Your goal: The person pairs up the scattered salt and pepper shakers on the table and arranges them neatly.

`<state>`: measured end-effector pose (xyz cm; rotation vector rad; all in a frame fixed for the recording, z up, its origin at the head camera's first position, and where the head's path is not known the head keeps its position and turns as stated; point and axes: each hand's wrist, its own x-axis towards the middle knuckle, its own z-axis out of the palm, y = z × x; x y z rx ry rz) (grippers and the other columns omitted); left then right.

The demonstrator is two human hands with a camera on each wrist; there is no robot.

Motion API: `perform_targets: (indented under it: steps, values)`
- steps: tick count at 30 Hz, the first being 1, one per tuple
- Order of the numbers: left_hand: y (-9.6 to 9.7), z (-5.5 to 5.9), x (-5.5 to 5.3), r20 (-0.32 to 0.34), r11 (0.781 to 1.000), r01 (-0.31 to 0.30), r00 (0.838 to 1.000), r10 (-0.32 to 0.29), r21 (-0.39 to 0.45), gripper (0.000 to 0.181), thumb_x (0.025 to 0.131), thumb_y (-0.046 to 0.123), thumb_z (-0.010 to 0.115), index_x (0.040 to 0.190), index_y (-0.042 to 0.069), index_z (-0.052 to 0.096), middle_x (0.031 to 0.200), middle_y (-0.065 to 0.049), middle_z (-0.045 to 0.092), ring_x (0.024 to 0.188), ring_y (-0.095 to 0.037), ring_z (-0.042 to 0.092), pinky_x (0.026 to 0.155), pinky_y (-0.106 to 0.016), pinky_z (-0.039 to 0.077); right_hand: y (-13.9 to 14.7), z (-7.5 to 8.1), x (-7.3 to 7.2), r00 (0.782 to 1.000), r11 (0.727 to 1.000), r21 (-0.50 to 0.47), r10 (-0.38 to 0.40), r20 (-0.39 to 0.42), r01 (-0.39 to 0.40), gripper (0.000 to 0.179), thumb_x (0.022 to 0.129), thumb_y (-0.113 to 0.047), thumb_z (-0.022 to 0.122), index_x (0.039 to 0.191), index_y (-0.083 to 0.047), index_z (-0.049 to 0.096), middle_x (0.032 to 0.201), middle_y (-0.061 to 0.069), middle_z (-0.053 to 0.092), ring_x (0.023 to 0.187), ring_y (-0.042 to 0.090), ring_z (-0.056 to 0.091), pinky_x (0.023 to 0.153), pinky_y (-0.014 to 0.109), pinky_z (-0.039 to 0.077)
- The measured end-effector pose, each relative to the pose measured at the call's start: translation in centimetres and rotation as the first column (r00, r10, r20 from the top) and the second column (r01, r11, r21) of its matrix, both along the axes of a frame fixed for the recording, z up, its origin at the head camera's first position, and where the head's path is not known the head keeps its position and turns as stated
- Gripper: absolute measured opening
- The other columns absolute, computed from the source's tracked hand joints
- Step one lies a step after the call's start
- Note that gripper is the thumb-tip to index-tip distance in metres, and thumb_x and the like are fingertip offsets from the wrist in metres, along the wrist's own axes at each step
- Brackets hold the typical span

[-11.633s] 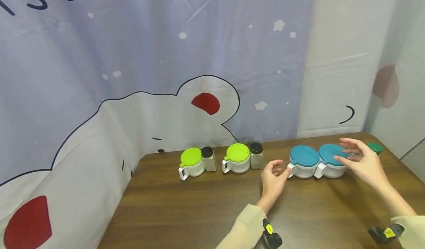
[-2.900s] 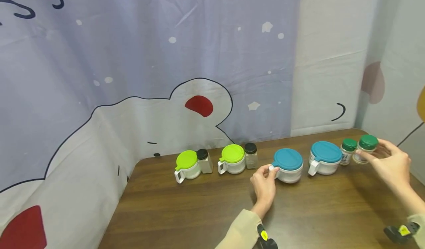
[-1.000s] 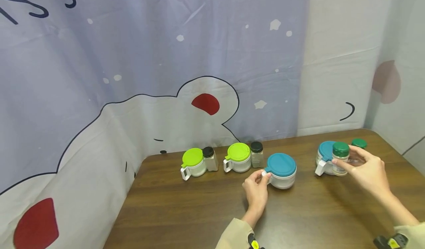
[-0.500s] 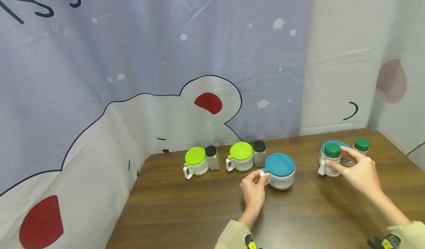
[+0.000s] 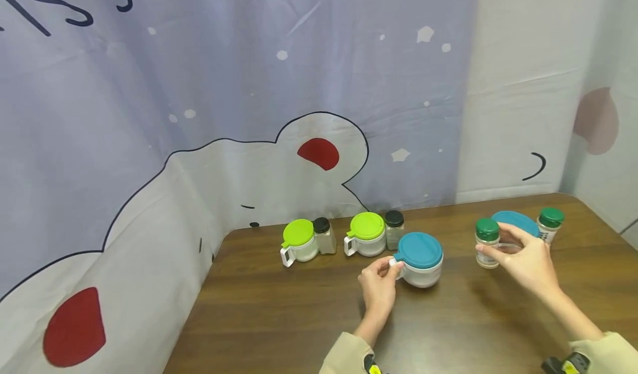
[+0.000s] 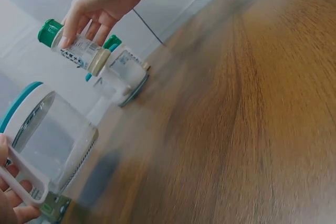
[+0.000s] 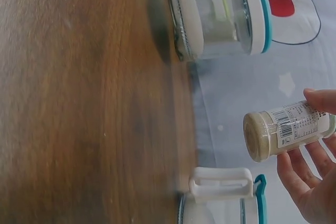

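My left hand (image 5: 379, 292) grips the white handle of a blue-lidded seasoning jar (image 5: 421, 259). In the left wrist view this clear jar (image 6: 55, 135) appears slightly raised, with a shadow beside it. My right hand (image 5: 529, 263) holds a green-capped spice bottle (image 5: 487, 245) between thumb and fingers. Pale contents and a barcode label show on the bottle (image 7: 289, 128) in the right wrist view, where it is off the table. Behind the right hand stands a second blue-lidded jar (image 5: 518, 221), mostly hidden. Another green-capped bottle (image 5: 550, 222) stands to its right.
Two green-lidded seasoning jars with white handles, one left (image 5: 300, 242) and one right (image 5: 366, 235), stand along the back. Each has a black-capped square bottle beside it, one left (image 5: 326, 238) and one right (image 5: 394, 231). A printed curtain (image 5: 239, 185) hangs behind the wooden table (image 5: 279, 318).
My right hand took the green-capped bottle from the right end and carried it left past the second blue-lidded jar. My left hand drew its blue-lidded jar left and nearer, away from the other.
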<state>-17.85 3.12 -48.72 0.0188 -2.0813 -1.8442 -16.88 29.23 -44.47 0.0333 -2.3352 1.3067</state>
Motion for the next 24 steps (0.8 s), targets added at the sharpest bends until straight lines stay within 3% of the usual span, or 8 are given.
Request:
perform_targets:
  steps: [9,24]
  values:
    - [-1.2,0.2,-0.1,-0.01,1.0,0.011,1.0,-0.011,-0.002,0.018,0.078,0.012,0.078,0.09,0.0,0.074,0.085,-0.013,0.075,0.078,-0.018,0.072,0.068,-0.024,0.058,-1.3,-0.5,-0.4,0.999,0.999,-0.011,0.036,-0.004,-0.037,0.061,0.074,-0.018,0.084,0.123,0.007,0.057,0.085,-0.044,0.052,0.07,-0.018,0.059,0.06,0.006,0.048]
    - [-2.8,0.3,0.2,0.007,1.0,-0.022,1.0,0.022,0.008,0.018,0.078,0.013,0.078,0.091,0.001,0.074,0.086,-0.011,0.075,0.079,-0.017,0.072,0.069,-0.024,0.058,-3.4,-1.6,-1.0,0.996,0.996,0.003,0.09,-0.007,-0.09,0.05,0.073,-0.018,0.084,0.115,-0.001,0.062,0.085,-0.041,0.056,0.072,-0.015,0.06,0.061,0.009,0.05]
